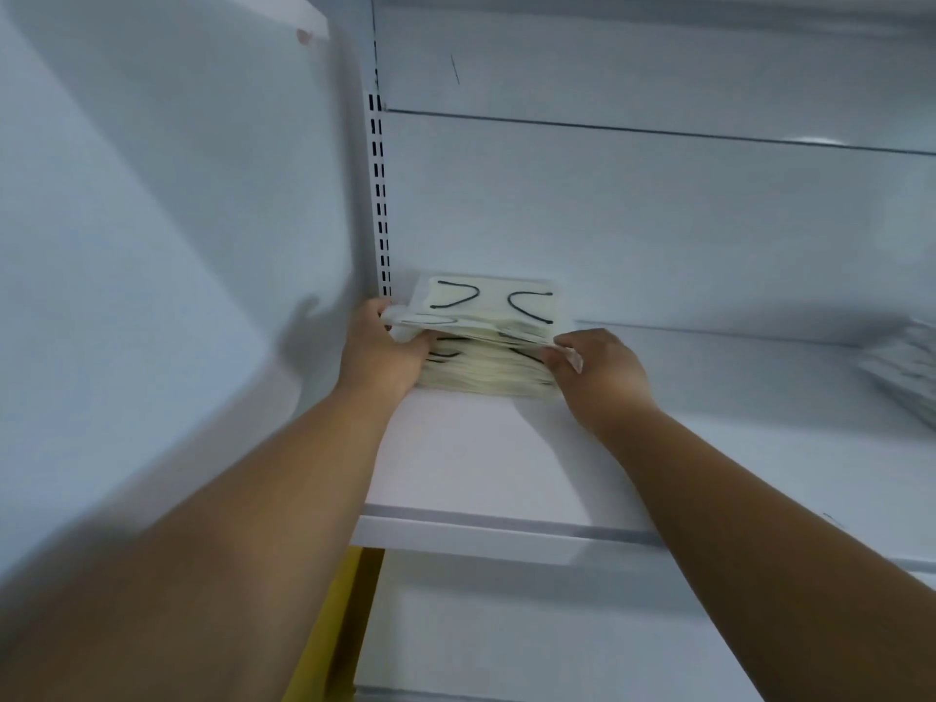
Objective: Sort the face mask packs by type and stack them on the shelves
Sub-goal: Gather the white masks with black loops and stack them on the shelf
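1. A white side panel (152,245) rises just left of the left hand (380,354), and a slotted upright strip (381,205) runs down to a spot right behind the knuckles, so that side is closed in.
2. The stack of mask packs (489,342) sits between both hands in the back left corner of the white shelf (481,463), against the back wall (633,210). The packs are pale yellow with black ear loops showing through the clear wrap.
3. The left hand grips the stack's left end, fingers curled onto the upper packs with the thumb underneath the loose top flap.
4. In front of the fingers the shelf is bare down to its front edge (471,537); a yellow strip (339,615) shows below that edge on the left.
5. The right hand (602,372) holds the stack's right end, fingertips pinching a wrapper corner at the upper packs.
6. Right of that hand the shelf runs on open, well apart from a blurred second pile of packs (906,367) at the far right edge.
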Demonstrator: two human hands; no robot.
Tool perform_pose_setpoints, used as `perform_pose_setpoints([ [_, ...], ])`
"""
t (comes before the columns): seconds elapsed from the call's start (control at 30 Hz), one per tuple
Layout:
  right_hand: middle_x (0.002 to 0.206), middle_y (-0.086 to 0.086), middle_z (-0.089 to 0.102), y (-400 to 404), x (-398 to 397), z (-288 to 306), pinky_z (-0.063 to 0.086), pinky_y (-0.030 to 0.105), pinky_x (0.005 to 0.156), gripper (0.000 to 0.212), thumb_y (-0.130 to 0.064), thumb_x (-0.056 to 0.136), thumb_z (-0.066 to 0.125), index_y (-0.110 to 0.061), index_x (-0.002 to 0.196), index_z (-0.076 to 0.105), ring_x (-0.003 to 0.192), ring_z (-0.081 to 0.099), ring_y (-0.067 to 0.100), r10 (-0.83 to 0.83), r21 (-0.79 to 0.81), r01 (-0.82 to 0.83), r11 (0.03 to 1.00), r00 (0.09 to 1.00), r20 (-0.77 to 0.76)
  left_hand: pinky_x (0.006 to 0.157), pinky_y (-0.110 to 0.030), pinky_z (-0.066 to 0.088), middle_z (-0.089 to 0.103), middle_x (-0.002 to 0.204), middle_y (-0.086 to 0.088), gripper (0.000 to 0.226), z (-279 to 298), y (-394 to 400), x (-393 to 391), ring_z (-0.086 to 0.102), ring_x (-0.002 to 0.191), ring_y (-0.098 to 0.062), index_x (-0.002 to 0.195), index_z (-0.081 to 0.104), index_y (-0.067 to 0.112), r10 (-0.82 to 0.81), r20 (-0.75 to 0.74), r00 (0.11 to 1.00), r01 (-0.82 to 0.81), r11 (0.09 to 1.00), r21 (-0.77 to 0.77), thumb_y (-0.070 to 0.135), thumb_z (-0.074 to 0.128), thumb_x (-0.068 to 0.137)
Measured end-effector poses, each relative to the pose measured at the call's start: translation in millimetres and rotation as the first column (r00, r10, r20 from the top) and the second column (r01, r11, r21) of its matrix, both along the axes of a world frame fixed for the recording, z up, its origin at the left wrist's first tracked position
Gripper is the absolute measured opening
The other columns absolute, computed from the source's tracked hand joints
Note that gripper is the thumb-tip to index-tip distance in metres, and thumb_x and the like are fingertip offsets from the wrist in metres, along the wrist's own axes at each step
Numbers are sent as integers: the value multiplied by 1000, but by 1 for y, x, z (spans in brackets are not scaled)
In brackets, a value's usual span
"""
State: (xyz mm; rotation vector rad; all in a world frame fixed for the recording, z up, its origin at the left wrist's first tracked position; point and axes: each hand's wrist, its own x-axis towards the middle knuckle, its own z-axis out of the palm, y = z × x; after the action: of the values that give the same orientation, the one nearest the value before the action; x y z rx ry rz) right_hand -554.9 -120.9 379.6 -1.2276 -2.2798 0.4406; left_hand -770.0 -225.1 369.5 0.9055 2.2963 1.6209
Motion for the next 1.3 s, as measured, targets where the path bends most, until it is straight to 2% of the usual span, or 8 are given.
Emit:
perform_pose_setpoints([
  [0.17, 129, 4, 60, 0, -1, -2, 39, 27, 93, 33, -37, 100, 53, -17, 123, 67, 118, 56, 23, -27, 13, 28, 1000, 996, -84, 95, -30, 47, 56, 130, 5, 88, -1, 4, -5, 59, 113, -21, 151, 30, 34, 11, 47, 999, -7, 997, -75, 26, 76, 77],
  [0.37, 144, 1, 43, -9, 6, -6, 30, 18, 91, 37, -35, 95, 60, -21, 129, 60, 125, 50, 18, 22, -66, -25, 997, 998, -53, 102, -30, 48, 57, 137, 8, 96, -3, -5, -5, 59, 119, -17, 148, 37, 32, -32, -5, 999, 32, 998, -59, 26, 86, 66],
  [0.53, 144, -2, 44, -9, 5, -4, 27, 15, 92, 47, -38, 90, 67, -24, 133, 57, 128, 46, 12, 11, -104, -21, 994, 995, -103, 93, -30, 50, 64, 120, 8, 80, -3, -10, -5, 62, 110, -20, 137, 47, 35, -67, -48, 997, 64, 995, -73, 26, 86, 68],
  [0.7, 145, -3, 41, -9, 8, -5, 34, 20, 93, 57, -49, 82, 74, -23, 129, 57, 125, 50, 13, 16, -121, -23, 992, 998, -63, 77, -24, 48, 60, 131, -3, 60, -2, -9, -9, 64, 103, -22, 131, 58, 29, -114, -85, 990, 97, 978, -184, 13, 75, 76],
  [0.8, 149, -5, 35, -7, 8, -2, 34, 23, 98, 76, -57, 79, 74, -21, 140, 48, 130, 47, 14, 5, -152, -14, 988, 998, -57, 84, -26, 55, 44, 148, -5, 64, 5, -9, -12, 59, 116, -22, 138, 55, 25, -284, -34, 958, 267, 931, -250, 16, 81, 80],
  [0.93, 164, -4, 17, -5, 7, 0, 26, 31, 115, 77, -61, 86, 63, -33, 152, 33, 147, 26, 16, 65, -141, -62, 988, 998, 19, 104, -14, 30, 9, 166, 4, 74, 14, -16, -13, 24, 149, -13, 144, 46, 41, -408, -230, 883, 299, 869, -394, 50, 79, 79],
  [1.1, 164, -2, 20, -9, 7, -7, 22, 26, 116, 67, -57, 90, 61, -34, 149, 39, 149, 24, 16, 91, -93, -83, 992, 992, 83, 121, -34, 25, 29, 162, 5, 58, 5, -23, -13, 31, 148, -18, 134, 57, 45, -440, -426, 790, 239, 862, -448, 60, 73, 80],
  [1.3, 164, 2, 22, -12, 2, -6, 25, 30, 116, 67, -60, 91, 57, -29, 149, 41, 148, 29, 22, 76, -37, -72, 997, 989, 130, 111, -28, 34, 53, 142, 5, 41, 1, -23, -15, 51, 131, -18, 126, 67, 39, -372, -571, 732, 202, 918, -340, 49, 71, 86],
])
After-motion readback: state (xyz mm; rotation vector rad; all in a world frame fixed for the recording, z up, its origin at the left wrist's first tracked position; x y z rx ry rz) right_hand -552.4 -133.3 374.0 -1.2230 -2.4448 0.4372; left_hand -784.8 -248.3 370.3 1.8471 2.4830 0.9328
